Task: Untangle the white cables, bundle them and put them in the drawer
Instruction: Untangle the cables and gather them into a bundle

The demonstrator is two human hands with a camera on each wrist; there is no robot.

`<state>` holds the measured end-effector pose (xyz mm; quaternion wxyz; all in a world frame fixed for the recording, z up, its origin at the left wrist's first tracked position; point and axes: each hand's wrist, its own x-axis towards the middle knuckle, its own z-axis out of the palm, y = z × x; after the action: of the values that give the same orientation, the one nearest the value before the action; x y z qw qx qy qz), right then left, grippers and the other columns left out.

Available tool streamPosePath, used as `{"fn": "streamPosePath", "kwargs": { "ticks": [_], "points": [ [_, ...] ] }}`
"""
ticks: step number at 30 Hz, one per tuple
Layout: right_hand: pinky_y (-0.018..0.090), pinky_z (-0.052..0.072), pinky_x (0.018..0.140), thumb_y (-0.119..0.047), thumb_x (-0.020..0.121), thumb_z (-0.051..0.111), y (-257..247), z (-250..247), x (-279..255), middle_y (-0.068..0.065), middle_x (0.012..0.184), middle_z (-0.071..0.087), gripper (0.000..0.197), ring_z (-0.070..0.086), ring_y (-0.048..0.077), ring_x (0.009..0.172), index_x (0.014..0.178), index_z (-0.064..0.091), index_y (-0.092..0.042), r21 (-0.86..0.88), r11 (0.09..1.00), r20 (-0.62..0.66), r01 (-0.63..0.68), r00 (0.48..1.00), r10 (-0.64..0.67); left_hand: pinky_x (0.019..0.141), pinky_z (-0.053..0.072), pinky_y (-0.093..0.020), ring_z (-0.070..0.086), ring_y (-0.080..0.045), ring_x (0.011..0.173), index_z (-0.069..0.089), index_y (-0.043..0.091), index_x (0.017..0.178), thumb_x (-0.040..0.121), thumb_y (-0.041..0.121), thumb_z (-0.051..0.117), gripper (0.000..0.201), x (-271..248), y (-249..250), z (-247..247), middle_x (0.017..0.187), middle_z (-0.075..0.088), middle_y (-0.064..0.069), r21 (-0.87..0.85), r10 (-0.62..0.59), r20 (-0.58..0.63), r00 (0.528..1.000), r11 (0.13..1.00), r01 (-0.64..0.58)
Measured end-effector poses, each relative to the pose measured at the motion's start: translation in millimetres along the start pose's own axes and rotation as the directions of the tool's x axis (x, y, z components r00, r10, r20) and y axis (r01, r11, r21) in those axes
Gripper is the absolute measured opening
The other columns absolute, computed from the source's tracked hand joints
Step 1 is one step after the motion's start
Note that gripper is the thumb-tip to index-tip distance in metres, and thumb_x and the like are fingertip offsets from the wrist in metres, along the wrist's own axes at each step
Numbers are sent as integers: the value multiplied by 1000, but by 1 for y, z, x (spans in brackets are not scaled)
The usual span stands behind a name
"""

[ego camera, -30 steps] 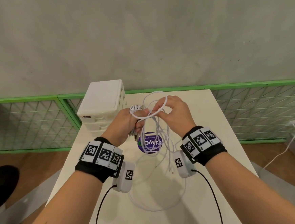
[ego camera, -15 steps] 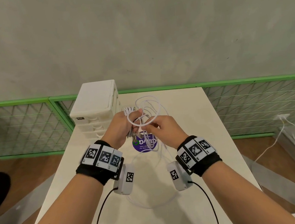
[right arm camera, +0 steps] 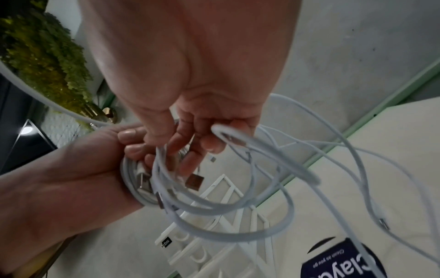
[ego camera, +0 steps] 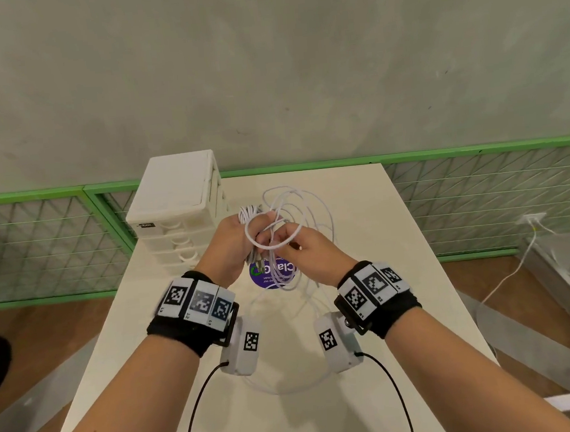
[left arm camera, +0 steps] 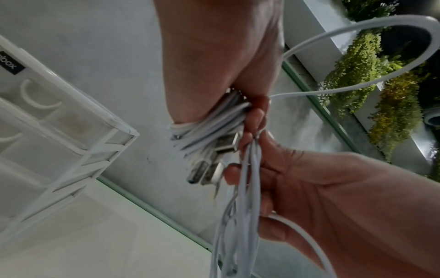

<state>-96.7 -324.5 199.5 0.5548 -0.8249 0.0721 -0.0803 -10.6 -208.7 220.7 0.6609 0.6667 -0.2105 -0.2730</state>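
Both hands hold a tangle of white cables (ego camera: 288, 212) above the table. My left hand (ego camera: 234, 243) grips a coiled bundle of them (left arm camera: 209, 120), with several USB plugs (left arm camera: 214, 165) sticking out below the fist. My right hand (ego camera: 300, 248) pinches loose strands (right arm camera: 238, 139) right beside the left fist. Open loops rise above the hands and slack hangs down to the table (ego camera: 280, 388). The white drawer unit (ego camera: 177, 204) stands at the table's far left, its drawers closed.
A round purple sticker (ego camera: 274, 274) lies on the cream table (ego camera: 400, 275) under the hands. A green mesh fence (ego camera: 480, 200) runs behind the table, in front of a grey wall. Black wrist-camera leads (ego camera: 196, 403) trail toward me.
The right hand has moved down and left, close against the left fist, and the cable loops above have shifted. The left hand keeps hold of its bundle.
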Motion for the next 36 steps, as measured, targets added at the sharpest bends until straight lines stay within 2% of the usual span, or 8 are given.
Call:
{"fn": "streamPosePath", "kwargs": {
  "ticks": [4, 8, 12, 20, 27, 29, 32, 36],
  "points": [
    [10, 37, 56, -22, 102, 34, -9, -3, -8, -17, 59, 55, 32, 46, -5, 51, 80, 57, -21, 173, 983, 48, -53, 998, 46, 47, 40, -23, 47, -19, 46, 57, 6, 64, 91, 15, 62, 29, -2, 2, 4, 48, 50, -3, 28, -33, -26, 999, 999, 34],
    [14, 34, 55, -28, 99, 42, -2, -7, -8, -1, 64, 43, 31, 39, 2, 52, 91, 56, -1, 186, 981, 39, -63, 998, 56, 50, 33, -29, 35, -20, 44, 55, -1, 61, 85, 20, 64, 34, -3, -1, 4, 44, 39, -4, 60, -18, -67, 998, 998, 22],
    [9, 35, 53, -22, 99, 42, 1, -11, -9, 2, 65, 45, 26, 42, 2, 53, 79, 52, -8, 198, 979, 8, -47, 999, 46, 41, 32, -21, 36, -20, 42, 50, 2, 61, 89, 18, 61, 34, -6, -1, 11, 42, 40, -5, 95, 10, -104, 995, 995, 0],
    [30, 47, 64, -18, 88, 61, 18, -10, -3, 1, 64, 65, 19, 60, 18, 64, 72, 71, -20, -83, 997, -267, 0, 963, -22, 46, 40, -24, 39, -13, 35, 52, 7, 64, 90, 18, 62, 29, 6, -8, 4, 39, 44, 3, 169, -33, -175, 984, 984, 63],
    [11, 33, 85, -20, 81, 68, 27, -9, -2, -8, 73, 70, 8, 58, 7, 73, 75, 72, -17, -333, 918, -279, 216, 907, -315, 35, 35, -17, 35, -7, 33, 60, 9, 77, 94, 10, 55, 17, 16, -9, -14, 37, 40, 8, -92, -82, -322, 943, 994, 55],
    [17, 28, 89, -21, 79, 69, 32, -7, -5, -10, 79, 68, 6, 56, 8, 83, 74, 68, -19, -405, 887, -265, 223, 899, -347, 34, 37, -18, 35, -7, 33, 60, 9, 79, 96, 12, 53, 18, 19, -12, -26, 38, 38, 8, -159, -80, -335, 939, 987, 27],
    [26, 29, 85, -21, 80, 65, 36, -8, -10, -10, 74, 61, 12, 54, 12, 80, 71, 58, -19, -417, 905, -281, 85, 935, -217, 37, 37, -18, 34, -8, 34, 59, 10, 78, 97, 13, 49, 21, 26, -14, -38, 39, 35, 7, -204, -88, -353, 931, 979, 15],
    [30, 35, 70, -24, 82, 56, 46, -19, -9, -3, 59, 52, 24, 49, 21, 62, 62, 43, -18, -274, 916, -373, -293, 910, 180, 39, 35, -19, 32, -8, 34, 57, 12, 74, 96, 13, 47, 24, 27, -11, -44, 38, 32, 7, -231, -102, -379, 920, 973, 13]
  ]
}}
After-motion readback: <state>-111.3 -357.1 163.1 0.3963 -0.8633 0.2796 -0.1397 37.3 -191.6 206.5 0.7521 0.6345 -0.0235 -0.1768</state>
